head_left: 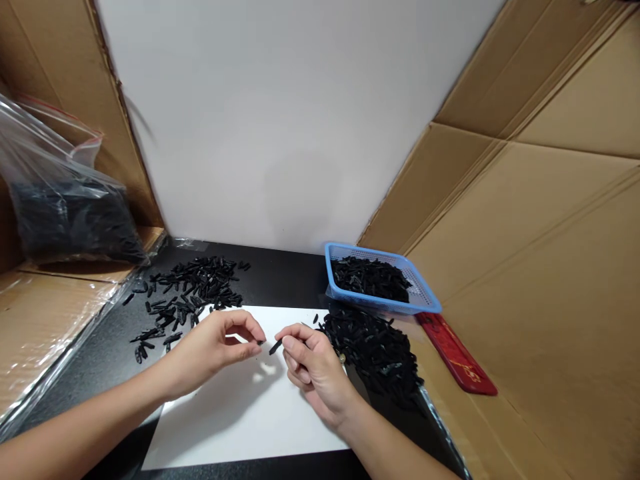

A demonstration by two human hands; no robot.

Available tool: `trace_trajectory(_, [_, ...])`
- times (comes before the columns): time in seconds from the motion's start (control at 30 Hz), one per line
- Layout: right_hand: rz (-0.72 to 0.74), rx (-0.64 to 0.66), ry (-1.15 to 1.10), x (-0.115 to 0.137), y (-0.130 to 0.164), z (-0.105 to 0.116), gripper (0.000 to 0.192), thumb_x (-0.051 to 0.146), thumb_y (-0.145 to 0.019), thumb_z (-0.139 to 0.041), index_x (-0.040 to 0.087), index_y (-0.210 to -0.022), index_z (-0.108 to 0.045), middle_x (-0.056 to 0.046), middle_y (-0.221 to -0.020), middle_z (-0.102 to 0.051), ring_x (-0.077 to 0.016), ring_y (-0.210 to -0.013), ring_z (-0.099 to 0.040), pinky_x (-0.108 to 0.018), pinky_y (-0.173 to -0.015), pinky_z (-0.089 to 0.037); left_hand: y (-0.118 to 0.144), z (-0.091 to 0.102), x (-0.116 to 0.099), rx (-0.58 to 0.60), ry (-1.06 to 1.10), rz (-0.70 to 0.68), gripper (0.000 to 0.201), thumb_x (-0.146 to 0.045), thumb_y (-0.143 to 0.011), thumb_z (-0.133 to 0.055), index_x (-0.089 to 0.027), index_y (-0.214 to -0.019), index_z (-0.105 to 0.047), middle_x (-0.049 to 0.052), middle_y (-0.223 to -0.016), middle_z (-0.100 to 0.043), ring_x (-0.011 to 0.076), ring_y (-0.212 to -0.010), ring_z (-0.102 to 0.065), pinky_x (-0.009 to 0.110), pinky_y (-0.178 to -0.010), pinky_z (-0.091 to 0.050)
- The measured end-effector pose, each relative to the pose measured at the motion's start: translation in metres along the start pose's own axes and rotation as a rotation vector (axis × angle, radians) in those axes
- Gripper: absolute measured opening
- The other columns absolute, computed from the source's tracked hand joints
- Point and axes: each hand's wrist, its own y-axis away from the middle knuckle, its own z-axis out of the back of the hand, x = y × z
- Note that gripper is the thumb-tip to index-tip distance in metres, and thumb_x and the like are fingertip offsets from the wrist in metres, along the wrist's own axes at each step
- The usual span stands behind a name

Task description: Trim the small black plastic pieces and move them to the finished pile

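Over a white sheet (260, 427), my left hand (225, 343) pinches a tiny dark bit (261, 343) between thumb and forefinger; most of it is hidden by the fingertips. My right hand (315, 373) faces it, a short gap away, with thumb and forefinger closed on a slim black piece (275, 347) whose tip points down and left. The other right fingers are curled in. Beside that hand shows a small brassy round thing (343, 358), too small to name. Loose black elongated pieces (210, 277) lie scattered beyond my left hand. A denser heap (375, 347) of them is right of my right hand.
A blue plastic basket (430, 300) holding more black pieces stands at the back right. Near it lies a flat red object (460, 357). On the left is a clear zip bag (75, 213) of black contents. Cardboard walls (550, 220) and a white panel (300, 100) enclose the black table (285, 277).
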Motion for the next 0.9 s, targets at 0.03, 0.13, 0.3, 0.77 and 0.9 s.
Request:
trace_trajectory(0.03, [0.003,0.002,-0.004,0.0,0.0,0.0,0.026,0.033,-0.064,-0.082,0.015,-0.077,-0.068,0.008,-0.046,-0.046,-0.0017,-0.037,-0.021,-0.018,-0.038,-0.011,0.001,-0.001,0.001,-0.004,0.026,0.0,0.014,-0.032,-0.076,-0.064,-0.018,-0.078,-0.063,0.0,-0.079,-0.064,0.0163,-0.076,-0.058,0.03,-0.071,-0.046])
trace_trajectory(0.13, [0.014,0.007,-0.01,0.0,0.0,0.0,0.025,0.032,-0.065,-0.081,0.015,-0.077,-0.067,0.007,-0.049,-0.049,-0.0016,-0.037,-0.022,-0.018,-0.038,-0.012,0.002,-0.005,0.002,-0.012,0.062,0.015,0.016,-0.033,-0.075,-0.067,-0.018,-0.077,-0.062,-0.001,-0.07,-0.06,0.0142,-0.066,-0.055,0.028,-0.063,-0.046])
trace_trajectory(0.3, [0.013,0.051,-0.015,0.001,0.001,0.0,0.023,0.032,-0.066,-0.081,0.016,-0.077,-0.068,0.007,-0.051,-0.05,-0.0006,-0.037,-0.021,-0.017,-0.038,-0.013,0.004,-0.008,0.001,0.01,0.155,0.045,0.021,-0.03,-0.074,-0.068,-0.02,-0.092,-0.063,-0.004,-0.069,-0.058,0.0131,-0.063,-0.053,0.027,-0.061,-0.043])
trace_trajectory(0.77, [0.327,-0.074,0.43,-0.002,0.004,0.0,0.01,0.029,-0.077,-0.07,0.02,-0.08,-0.069,0.004,-0.058,-0.051,-0.0082,-0.047,-0.041,-0.021,-0.045,-0.032,0.009,-0.016,0.002,0.02,0.198,0.091,0.022,-0.037,-0.08,-0.064,-0.016,-0.079,-0.068,-0.004,-0.062,-0.052,0.0108,-0.058,-0.046,0.024,-0.055,-0.036])
trace_trajectory(0.9, [0.716,-0.134,0.927,0.001,0.01,0.001,0.009,0.019,-0.084,-0.061,0.02,-0.084,-0.069,0.001,-0.064,-0.06,-0.014,-0.059,-0.055,-0.025,-0.059,-0.043,0.008,-0.017,0.005,-0.033,0.191,0.101,0.02,-0.035,-0.081,-0.061,-0.016,-0.076,-0.063,-0.004,-0.061,-0.052,0.0102,-0.055,-0.047,0.022,-0.05,-0.036])
